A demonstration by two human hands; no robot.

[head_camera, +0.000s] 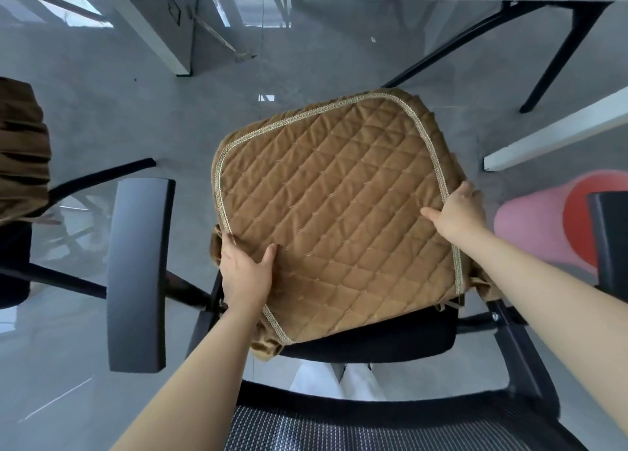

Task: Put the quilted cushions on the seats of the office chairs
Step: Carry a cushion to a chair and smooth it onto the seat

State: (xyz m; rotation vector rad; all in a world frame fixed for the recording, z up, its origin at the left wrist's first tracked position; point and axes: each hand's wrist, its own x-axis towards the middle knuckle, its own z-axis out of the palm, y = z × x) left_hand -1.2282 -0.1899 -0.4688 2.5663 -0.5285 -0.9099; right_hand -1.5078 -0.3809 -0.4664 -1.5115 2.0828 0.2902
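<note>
A brown quilted cushion [334, 209] with pale braided trim lies skewed over the black seat [390, 340] of an office chair, whose near edge shows beneath it. My left hand [245, 274] grips the cushion's near left edge, thumb on top. My right hand [455, 209] holds its right edge, fingers wrapped over the trim. The chair's mesh backrest [373, 427] is right below me, and its left armrest [139, 274] stands apart from the cushion.
Another brown cushion [20, 151] sits on a chair at the far left. A pink and red object [550, 226] lies right, behind the right armrest [611, 236]. White desk legs [159, 39] and black chair legs [560, 53] stand on the glossy grey floor.
</note>
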